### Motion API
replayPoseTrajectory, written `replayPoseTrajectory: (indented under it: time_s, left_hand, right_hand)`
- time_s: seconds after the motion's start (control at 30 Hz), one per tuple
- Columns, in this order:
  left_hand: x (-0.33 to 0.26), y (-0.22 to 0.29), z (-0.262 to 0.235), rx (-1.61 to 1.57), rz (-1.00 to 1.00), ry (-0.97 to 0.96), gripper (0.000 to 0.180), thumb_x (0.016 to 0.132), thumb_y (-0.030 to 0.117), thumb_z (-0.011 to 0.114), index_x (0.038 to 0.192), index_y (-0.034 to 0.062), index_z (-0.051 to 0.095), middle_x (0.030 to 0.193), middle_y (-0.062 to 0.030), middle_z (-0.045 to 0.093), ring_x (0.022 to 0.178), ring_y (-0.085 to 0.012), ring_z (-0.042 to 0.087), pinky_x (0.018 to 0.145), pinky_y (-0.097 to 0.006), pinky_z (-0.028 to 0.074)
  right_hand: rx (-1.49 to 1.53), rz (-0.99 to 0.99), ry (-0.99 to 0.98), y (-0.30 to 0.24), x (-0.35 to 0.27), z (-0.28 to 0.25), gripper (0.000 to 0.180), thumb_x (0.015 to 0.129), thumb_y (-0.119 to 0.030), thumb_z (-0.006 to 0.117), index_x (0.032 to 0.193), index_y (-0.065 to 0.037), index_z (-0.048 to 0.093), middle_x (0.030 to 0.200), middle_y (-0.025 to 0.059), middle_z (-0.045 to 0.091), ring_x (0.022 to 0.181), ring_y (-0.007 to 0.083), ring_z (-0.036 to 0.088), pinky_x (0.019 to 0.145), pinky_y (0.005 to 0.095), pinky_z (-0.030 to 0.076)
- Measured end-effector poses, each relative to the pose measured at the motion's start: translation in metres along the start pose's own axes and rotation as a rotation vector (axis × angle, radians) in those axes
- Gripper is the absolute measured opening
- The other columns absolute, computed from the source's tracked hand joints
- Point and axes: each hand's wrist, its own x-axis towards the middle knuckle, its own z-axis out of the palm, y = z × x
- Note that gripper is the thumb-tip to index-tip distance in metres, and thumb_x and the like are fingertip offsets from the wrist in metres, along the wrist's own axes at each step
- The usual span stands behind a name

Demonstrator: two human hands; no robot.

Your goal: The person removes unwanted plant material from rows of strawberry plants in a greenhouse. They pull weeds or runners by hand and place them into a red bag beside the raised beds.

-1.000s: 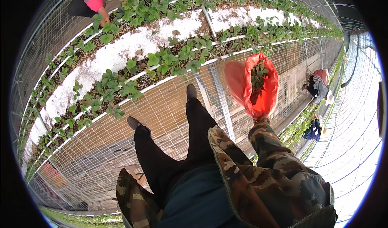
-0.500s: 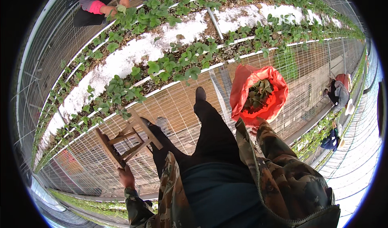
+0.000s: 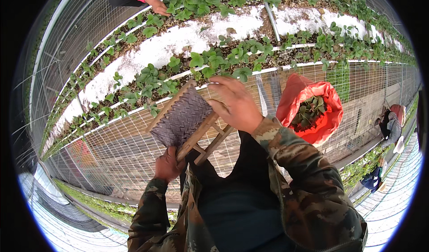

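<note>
A small wooden stool (image 3: 181,118) with a grey woven seat is tilted in front of my legs. My left hand (image 3: 169,165) is closed round the near lower corner of its wooden frame. Over the stool's right end, my right hand (image 3: 237,104) has its fingers stretched out and its thumb apart. The thumb lies close to the frame's corner; whether it touches the wood, I cannot tell. To the right of that hand stands a red bag (image 3: 290,102), its mouth wide, with green and brownish leaves (image 3: 309,112) inside.
Raised beds of leafy green plants (image 3: 216,57), with a white strip (image 3: 178,39) between rows, curve across the far side. White wire mesh (image 3: 111,158) hangs from the near bed. A co-worker's hand (image 3: 157,5) is at the far plants; another person (image 3: 393,124) is at far right.
The stool has come up and turned, so its woven seat now shows. My right hand has left the red bag and moved left to the stool. The view has shifted slightly.
</note>
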Motion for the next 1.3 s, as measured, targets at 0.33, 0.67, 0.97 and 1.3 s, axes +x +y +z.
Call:
replayPoseTrajectory:
  time_s: [0.33, 0.67, 0.97, 1.3]
  left_hand:
    - [-0.012, 0.017, 0.025, -0.029, 0.086, -0.162, 0.052, 0.078, 0.027, 0.081, 0.118, 0.0117, 0.051, 0.110, -0.0139, 0.062, 0.090, -0.0410, 0.067, 0.071, -0.051, 0.055]
    - [0.050, -0.081, 0.055, -0.548, -0.174, -0.129, 0.037, 0.088, 0.023, 0.079, 0.117, 0.0057, 0.064, 0.122, -0.0122, 0.062, 0.113, -0.0306, 0.066, 0.087, -0.041, 0.056]
    - [0.144, -0.235, 0.191, -0.962, -0.260, -0.109, 0.018, 0.102, 0.018, 0.063, 0.101, 0.0007, 0.067, 0.094, -0.0110, 0.072, 0.088, -0.0191, 0.070, 0.080, -0.034, 0.054]
    - [0.223, -0.265, 0.138, -1.007, 0.001, -0.367, 0.021, 0.101, 0.021, 0.066, 0.102, -0.0002, 0.065, 0.085, -0.0104, 0.065, 0.076, -0.0183, 0.061, 0.071, -0.034, 0.050]
  right_hand:
    - [0.231, 0.297, -1.393, 0.088, -0.010, 0.134, 0.084, 0.080, -0.079, 0.069, 0.111, -0.001, 0.075, 0.093, 0.0185, 0.072, 0.090, 0.0361, 0.070, 0.080, 0.0517, 0.053]
    - [0.172, 0.568, -1.341, 0.119, -0.142, 0.202, 0.049, 0.080, -0.040, 0.071, 0.107, 0.000, 0.071, 0.097, 0.0203, 0.072, 0.090, 0.0389, 0.070, 0.081, 0.0529, 0.054]
    - [-0.087, 0.495, -1.636, 0.101, -0.276, 0.362, 0.028, 0.081, -0.025, 0.065, 0.103, -0.009, 0.075, 0.096, 0.0160, 0.076, 0.096, 0.0346, 0.073, 0.083, 0.0520, 0.057]
    - [0.029, 0.659, -1.747, 0.186, -0.297, 0.424, 0.039, 0.078, -0.039, 0.074, 0.103, -0.009, 0.074, 0.094, 0.0126, 0.076, 0.091, 0.0340, 0.073, 0.080, 0.0504, 0.056]
